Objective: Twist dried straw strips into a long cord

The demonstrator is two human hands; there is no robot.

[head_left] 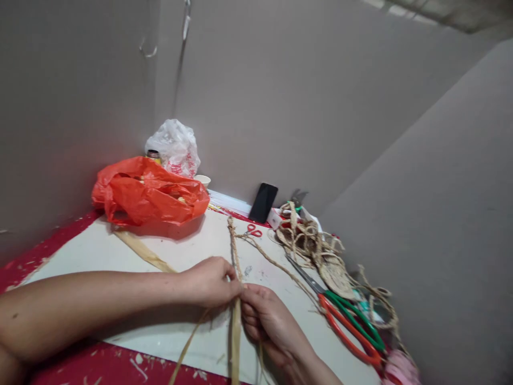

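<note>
My left hand [212,283] and my right hand [266,318] meet over the white board, both closed in a pinch. Between them they grip a braided cord [233,240] of tan fibre, whose finished length runs away from me up the board. Flat loose strands [235,342] hang from my fingers toward the near edge. A thinner strand [186,347] trails off below my left wrist. Another pale strip [140,251] lies behind my left forearm. My fingertips hide the spot where the strands cross.
Large scissors [344,315] with green and orange handles lie right of my hands. Beside them is a heap of twisted cord [316,246]. A black phone [263,203] leans at the back wall, near small red-handled scissors [254,230]. An orange plastic bag [152,195] sits back left.
</note>
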